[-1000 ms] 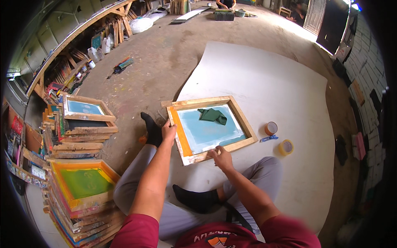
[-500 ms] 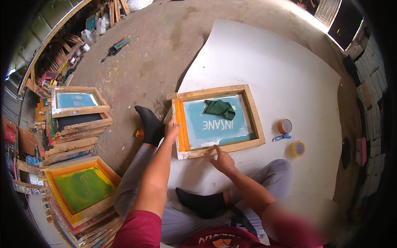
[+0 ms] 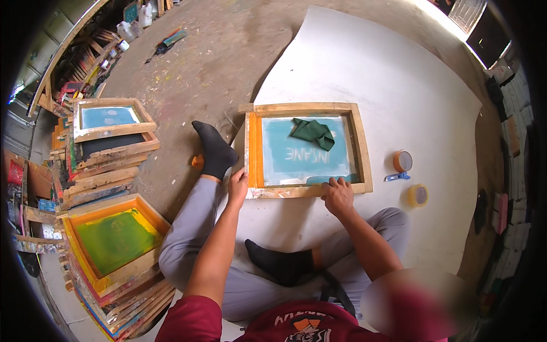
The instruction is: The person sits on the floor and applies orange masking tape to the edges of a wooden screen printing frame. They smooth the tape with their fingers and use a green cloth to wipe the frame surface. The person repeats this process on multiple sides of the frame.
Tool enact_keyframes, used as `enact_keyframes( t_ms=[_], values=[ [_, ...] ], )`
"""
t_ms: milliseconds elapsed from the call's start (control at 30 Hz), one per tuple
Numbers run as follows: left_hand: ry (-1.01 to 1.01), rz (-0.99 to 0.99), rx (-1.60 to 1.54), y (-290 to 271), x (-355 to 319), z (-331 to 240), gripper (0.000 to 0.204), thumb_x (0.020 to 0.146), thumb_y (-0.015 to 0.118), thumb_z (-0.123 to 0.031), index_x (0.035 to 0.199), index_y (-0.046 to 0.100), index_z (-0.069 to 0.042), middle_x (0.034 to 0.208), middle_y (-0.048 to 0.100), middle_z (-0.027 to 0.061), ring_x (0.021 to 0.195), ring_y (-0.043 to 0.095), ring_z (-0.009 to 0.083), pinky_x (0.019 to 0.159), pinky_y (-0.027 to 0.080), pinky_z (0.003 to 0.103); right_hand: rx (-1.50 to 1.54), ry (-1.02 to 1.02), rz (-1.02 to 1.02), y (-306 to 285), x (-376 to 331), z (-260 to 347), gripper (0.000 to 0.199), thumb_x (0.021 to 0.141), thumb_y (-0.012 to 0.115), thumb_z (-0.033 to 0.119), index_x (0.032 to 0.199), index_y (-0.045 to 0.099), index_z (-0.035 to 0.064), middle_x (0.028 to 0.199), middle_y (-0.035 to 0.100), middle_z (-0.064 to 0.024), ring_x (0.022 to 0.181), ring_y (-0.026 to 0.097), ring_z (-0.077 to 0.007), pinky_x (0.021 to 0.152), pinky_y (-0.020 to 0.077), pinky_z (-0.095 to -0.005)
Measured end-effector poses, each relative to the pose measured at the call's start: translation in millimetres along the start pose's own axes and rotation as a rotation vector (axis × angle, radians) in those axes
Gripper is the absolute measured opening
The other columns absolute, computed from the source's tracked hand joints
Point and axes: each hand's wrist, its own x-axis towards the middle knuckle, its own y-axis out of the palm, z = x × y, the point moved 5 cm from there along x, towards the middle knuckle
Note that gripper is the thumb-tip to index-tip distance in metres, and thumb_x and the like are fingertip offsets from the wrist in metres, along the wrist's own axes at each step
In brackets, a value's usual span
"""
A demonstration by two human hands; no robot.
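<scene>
Wood-framed silkscreen (image 3: 282,139), above the left part of the white sheet (image 3: 376,68), should handle light and stiff, though its thin mesh (image 3: 305,169) looks easily torn. Your left hand (image 3: 237,185) pinches the left rail (image 3: 248,142) and your right hand (image 3: 339,198) curls over the near rail (image 3: 285,192): sound holds, both on wood (tilt it, and the loose green cloth (image 3: 312,132) may slide).

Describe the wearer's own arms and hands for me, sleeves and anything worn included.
The left sleeve is short and maroon; the right sleeve is a similar dark red, partly blurred. Below them the forearms are bare. The left hand and right hand are ungloved. No watch, bracelet, cable or marking can be made out on either arm.
</scene>
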Motion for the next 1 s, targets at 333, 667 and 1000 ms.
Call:
enact_keyframes(
  t_ms=[333, 667, 1000],
  values=[
    [-0.028, 0.047, -0.392, -8.1, -30.6, 38.7, 0.038, 0.107, 0.063, -0.019, 0.138, 0.065, 0.003, 0.120, 0.074, 0.0119, 0.104, 0.067, 0.0163, 0.098, 0.052, 0.031, -0.015, 0.070, 0.123, 1.2, -6.8, 15.2, 0.036, 0.076, 0.087, 0.027, 0.108, 0.076, 0.0134, 0.109, 0.067, -0.0081, 0.110, 0.061, -0.0323, 0.091, 0.0497, -0.0464],
    [-0.050, 0.035, -0.250, -15.5, -66.5, 59.3, 0.035, 0.106, 0.063, -0.016, 0.135, 0.068, 0.003, 0.111, 0.073, 0.0052, 0.097, 0.064, 0.0113, 0.088, 0.051, 0.027, 0.242, 0.259, -0.193, 14.2, 113.2, 8.3, 0.049, 0.084, 0.084, 0.027, 0.129, 0.066, 0.0162, 0.131, 0.061, -0.0156, 0.118, 0.060, -0.0404, 0.093, 0.0553, -0.0505],
    [0.020, 0.041, -0.264, -18.8, -70.5, 40.1, 0.032, 0.101, 0.068, -0.010, 0.131, 0.071, 0.001, 0.099, 0.071, 0.0033, 0.089, 0.062, 0.0108, 0.081, 0.050, 0.026, 0.263, 0.349, -0.067, 41.1, 165.7, -16.2, 0.022, 0.090, 0.070, 0.012, 0.111, 0.076, 0.0083, 0.109, 0.073, -0.0211, 0.101, 0.070, -0.0411, 0.088, 0.0565, -0.0500]
  ],
)
